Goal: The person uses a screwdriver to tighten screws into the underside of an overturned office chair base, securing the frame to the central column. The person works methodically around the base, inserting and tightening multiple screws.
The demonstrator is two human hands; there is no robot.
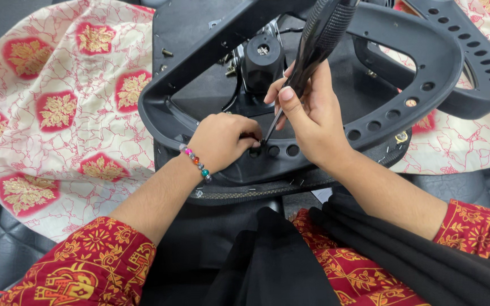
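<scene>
Working a screwdriver (313,51) into a black plastic chair frame (336,113) lying on a white-and-red patterned cloth (58,102).

Right hand (307,113) is curling tight round the screwdriver's ribbed black handle, tip sitting at a hole in the frame's near edge; left hand (222,141) is pinching together right beside that tip, beaded bracelet (197,162) on the wrist.

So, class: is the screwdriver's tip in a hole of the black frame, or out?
In: the screwdriver tip meets a rim hole in the black frame.
</scene>
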